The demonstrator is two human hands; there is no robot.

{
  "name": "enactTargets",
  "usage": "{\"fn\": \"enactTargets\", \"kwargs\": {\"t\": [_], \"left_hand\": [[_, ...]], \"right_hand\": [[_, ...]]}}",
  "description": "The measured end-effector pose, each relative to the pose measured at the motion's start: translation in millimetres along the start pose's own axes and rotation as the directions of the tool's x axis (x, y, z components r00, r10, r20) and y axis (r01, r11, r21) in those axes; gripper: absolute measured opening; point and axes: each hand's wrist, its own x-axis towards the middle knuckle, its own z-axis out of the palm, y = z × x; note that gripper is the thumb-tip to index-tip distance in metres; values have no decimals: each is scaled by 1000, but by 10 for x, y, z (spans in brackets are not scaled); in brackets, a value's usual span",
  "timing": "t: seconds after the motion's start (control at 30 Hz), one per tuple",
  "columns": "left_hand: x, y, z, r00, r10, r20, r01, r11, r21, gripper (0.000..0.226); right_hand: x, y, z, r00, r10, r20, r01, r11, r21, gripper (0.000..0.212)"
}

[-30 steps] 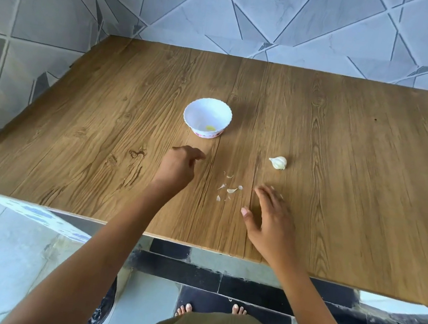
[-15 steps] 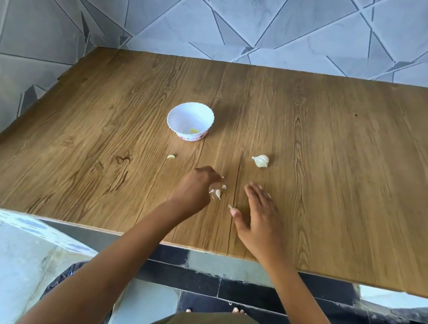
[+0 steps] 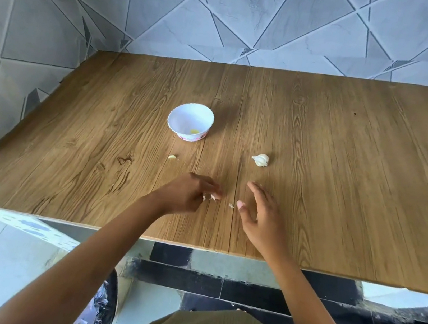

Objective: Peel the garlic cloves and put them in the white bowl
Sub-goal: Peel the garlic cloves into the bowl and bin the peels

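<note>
Left hand: fingers curled, tips pinching a small cluster of peels against the table. Whether the peels are lifted cannot be told.

Right hand: spread, fingers straight and pointing away, holding nothing. One loose scrap lies just beside the thumb tip, in the narrow gap between the two hands.

Clove: peeled, lying alone on the wood beyond the left hand, near the bowl but outside it.

Bowl: white, scalloped rim, upright, left of centre. One pale yellow bit lies on its bottom.

Bulb: unpeeled, beyond the right hand and to the right of the bowl, well apart from both.

Table edges: both forearms cross the near edge; the far edge meets a tiled wall; the left edge slants away. Bare wood runs wide to the right of the bulb and behind the bowl.

Below the near edge: a bin lined with a black bag, under the left forearm.
</note>
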Motion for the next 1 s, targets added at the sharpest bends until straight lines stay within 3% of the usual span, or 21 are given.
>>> {"fn": "enactTargets", "kwargs": {"t": [0.1, 0.17, 0.23, 0.3, 0.4, 0.47, 0.53, 0.6, 0.77, 1.0], "left_hand": [[-30, 23, -3, 1000, 13, 23, -14, 999, 48, 30], [-49, 34, 17, 1000, 15, 12, -16, 995, 96, 23], [-57, 44, 42, 1000, 9, -18, -6, 992, 126, 19], [-41, 54, 64, 999, -9, -50, 15, 990, 138, 17], [34, 58, 67, 992, -103, -76, 111, 988, 109, 15], [99, 85, 5, 968, -201, -151, 199, 980, -27, 14], [162, 150, -93, 937, -274, -218, 218, 944, -249, 14], [210, 280, -158, 947, -248, -205, 172, 929, -327, 17], [267, 548, -120, 992, -77, -102, 62, 987, -147, 24], [321, 615, -2, 952, -176, -251, 143, 979, -146, 14]], "right_hand": [[20, -83, -52, 996, 86, -12, -80, 963, 255, 43], [66, -145, -90, 981, 191, 28, -179, 852, 492, 38], [120, -197, -125, 946, 313, 90, -286, 664, 691, 33], [178, -229, -128, 889, 411, 200, -377, 410, 831, 32], [240, -267, -121, 804, 467, 367, -432, 35, 901, 35], [267, -316, -109, 745, 478, 465, -439, -174, 882, 36], [289, -381, -93, 689, 472, 550, -451, -315, 835, 34], [309, -449, -85, 660, 450, 601, -454, -398, 797, 34], [335, -499, -89, 639, 439, 632, -377, -537, 754, 35], [304, -445, -109, 660, 411, 629, -340, -583, 738, 35]]}}
